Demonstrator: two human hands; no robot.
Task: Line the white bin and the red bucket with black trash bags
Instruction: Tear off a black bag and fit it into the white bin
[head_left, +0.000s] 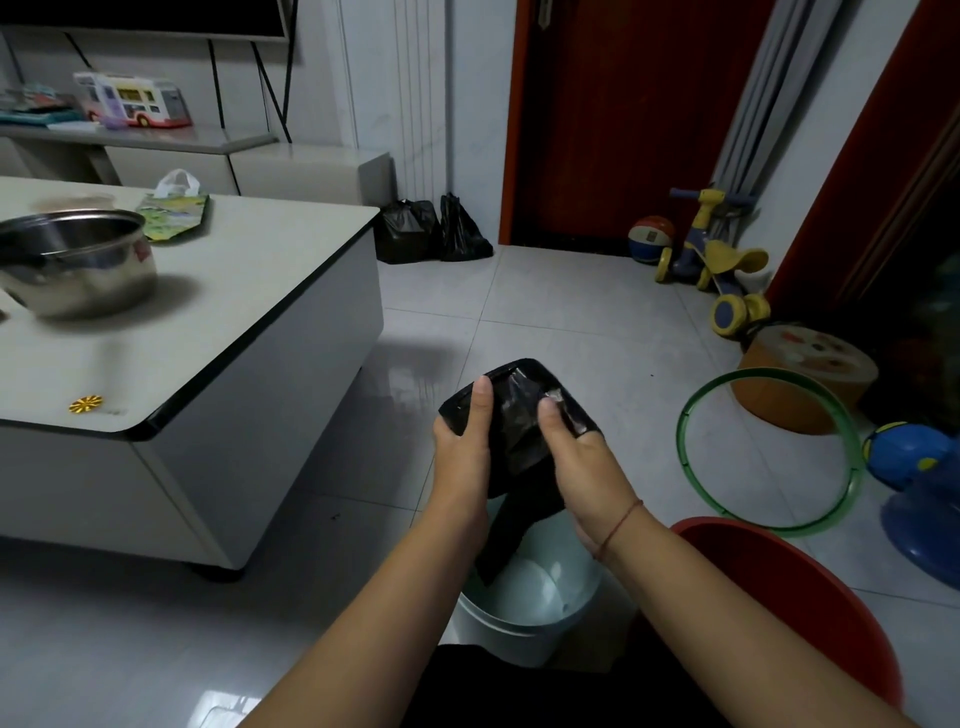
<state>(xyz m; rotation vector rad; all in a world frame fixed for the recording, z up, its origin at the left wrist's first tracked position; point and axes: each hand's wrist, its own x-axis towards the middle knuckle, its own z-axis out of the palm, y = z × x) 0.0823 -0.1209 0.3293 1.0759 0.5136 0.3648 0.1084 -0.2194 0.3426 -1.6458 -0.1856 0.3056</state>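
Red bucket (789, 597) on the tiled floor at five o'clock, only partly in view. White bin (514, 642) just beside it at six o'clock, inside bare. Black trash bag (519, 410) above the bin near centre, tail hanging down to its mouth. Left hand (462, 447) and right hand (584, 467) both gripping the bag, thumbs pressed on top.

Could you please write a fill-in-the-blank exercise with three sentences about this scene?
1. The left hand and the right hand grip a ____ trash bag over the white bin.
2. The red bucket stands to the ____ of the white bin.
3. The hoop near the red bucket is ____.
Answers: black; right; green.
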